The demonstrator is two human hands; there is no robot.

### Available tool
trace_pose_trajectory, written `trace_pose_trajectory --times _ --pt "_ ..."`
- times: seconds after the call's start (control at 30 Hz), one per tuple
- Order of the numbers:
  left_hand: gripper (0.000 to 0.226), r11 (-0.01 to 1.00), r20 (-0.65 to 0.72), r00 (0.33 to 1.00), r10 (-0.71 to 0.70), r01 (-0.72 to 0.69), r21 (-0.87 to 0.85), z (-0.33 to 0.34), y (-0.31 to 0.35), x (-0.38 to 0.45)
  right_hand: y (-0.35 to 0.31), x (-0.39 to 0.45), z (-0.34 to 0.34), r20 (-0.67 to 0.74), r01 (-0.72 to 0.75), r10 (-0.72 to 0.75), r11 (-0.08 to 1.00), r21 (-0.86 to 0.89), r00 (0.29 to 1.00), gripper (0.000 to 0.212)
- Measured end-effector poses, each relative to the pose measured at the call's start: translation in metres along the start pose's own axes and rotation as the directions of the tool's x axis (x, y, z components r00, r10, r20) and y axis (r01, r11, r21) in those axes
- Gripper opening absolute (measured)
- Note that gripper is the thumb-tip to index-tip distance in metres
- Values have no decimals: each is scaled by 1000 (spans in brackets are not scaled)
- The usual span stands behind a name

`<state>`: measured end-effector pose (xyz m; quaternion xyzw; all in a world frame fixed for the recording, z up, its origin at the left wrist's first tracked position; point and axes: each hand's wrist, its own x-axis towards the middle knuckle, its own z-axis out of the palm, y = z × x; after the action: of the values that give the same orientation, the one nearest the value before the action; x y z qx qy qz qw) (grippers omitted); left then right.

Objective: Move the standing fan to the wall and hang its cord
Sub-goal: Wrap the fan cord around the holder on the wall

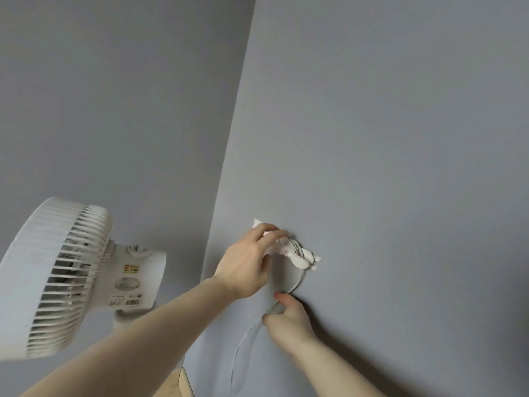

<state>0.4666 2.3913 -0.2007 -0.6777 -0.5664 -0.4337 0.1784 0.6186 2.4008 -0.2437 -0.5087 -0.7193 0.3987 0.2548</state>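
Observation:
The white standing fan stands at the left, close to the corner of the grey walls, its grille facing left and its labelled motor housing toward me. A white sculpted hook is fixed on the right wall. The fan's white cord is looped over the hook and trails down the wall. My left hand rests against the hook's left part, fingers curled on it. My right hand sits just below, pinching the cord under the loop.
Grey walls fill most of the view and meet in a corner right of the fan. A strip of light wooden floor and skirting shows at the bottom.

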Motion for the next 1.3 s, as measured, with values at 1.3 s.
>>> trace_pose_trajectory --times 1.3 --pt "58 882 34 890 -455 455 -124 -56 -13 73 -64 -21 -79 2 378 -517 622 -686 856 66"
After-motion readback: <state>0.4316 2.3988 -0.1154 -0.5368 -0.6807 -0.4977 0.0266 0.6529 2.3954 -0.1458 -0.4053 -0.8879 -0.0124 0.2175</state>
